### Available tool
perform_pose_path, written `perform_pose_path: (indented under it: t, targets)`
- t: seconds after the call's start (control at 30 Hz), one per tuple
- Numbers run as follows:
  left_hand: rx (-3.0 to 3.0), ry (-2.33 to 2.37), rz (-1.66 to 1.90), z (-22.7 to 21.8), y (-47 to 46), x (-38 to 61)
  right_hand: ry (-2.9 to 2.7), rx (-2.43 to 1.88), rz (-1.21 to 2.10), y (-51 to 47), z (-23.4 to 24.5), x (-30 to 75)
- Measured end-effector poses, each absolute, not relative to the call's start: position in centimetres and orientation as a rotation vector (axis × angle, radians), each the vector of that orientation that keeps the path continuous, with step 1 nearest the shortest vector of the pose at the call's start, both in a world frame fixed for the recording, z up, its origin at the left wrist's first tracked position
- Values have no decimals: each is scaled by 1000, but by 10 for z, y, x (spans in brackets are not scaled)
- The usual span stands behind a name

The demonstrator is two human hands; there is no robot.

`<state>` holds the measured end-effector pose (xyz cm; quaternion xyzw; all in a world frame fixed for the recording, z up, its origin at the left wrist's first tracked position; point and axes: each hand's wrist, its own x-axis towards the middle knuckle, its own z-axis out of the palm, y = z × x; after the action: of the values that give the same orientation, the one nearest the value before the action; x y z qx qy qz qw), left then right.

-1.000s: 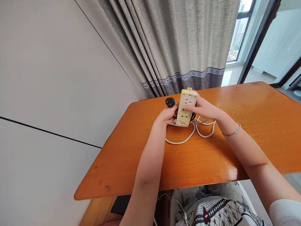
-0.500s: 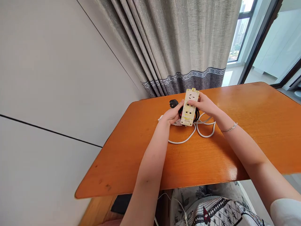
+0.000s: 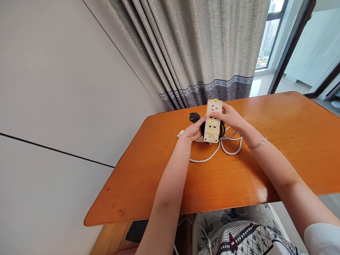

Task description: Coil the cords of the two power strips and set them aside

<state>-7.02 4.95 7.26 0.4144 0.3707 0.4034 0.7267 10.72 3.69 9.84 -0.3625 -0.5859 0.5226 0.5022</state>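
A yellowed white power strip (image 3: 212,129) is held up over the table, its socket face turned toward me. My left hand (image 3: 195,129) grips its left edge, with the thumb on the rim. On the other side my right hand (image 3: 230,116) holds the upper right edge, its thumb lying across the sockets. Behind the strip shows a bundled black cord (image 3: 222,129), and its black plug (image 3: 194,117) sticks out above my left hand. Beneath, on the tabletop, lies a white cable (image 3: 231,153) in loose loops, with a white piece (image 3: 180,133) partly hidden behind my left hand.
The orange-brown wooden table (image 3: 148,170) has rounded corners. A grey curtain (image 3: 212,42) hangs behind its far edge, and a pale wall panel (image 3: 66,88) stands on the left. A dark-framed glass door (image 3: 289,49) is at the right. Below the near edge, another white cable (image 3: 202,230) hangs.
The power strip has shifted slightly left and turned a little more upright, with both hands still on it. The black plug has swung slightly, so its prongs show more.
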Motion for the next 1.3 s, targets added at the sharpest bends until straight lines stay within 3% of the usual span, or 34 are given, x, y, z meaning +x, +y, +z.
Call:
perform_pose_path:
  t: [0.3, 0.67, 0.93, 1.3]
  targets:
    - [971, 863, 805, 74, 46, -71, -1439, -949, 1243, 35, 98, 102]
    - [1034, 897, 709, 80, 42, -75, -1598, -999, 1599, 27, 111, 126]
    - [904, 871, 915, 82, 53, -80, -1245, -904, 1561, 39, 101, 117]
    - [880, 977, 1188, 87, 57, -79, -1166, -892, 1539, 41, 101, 118]
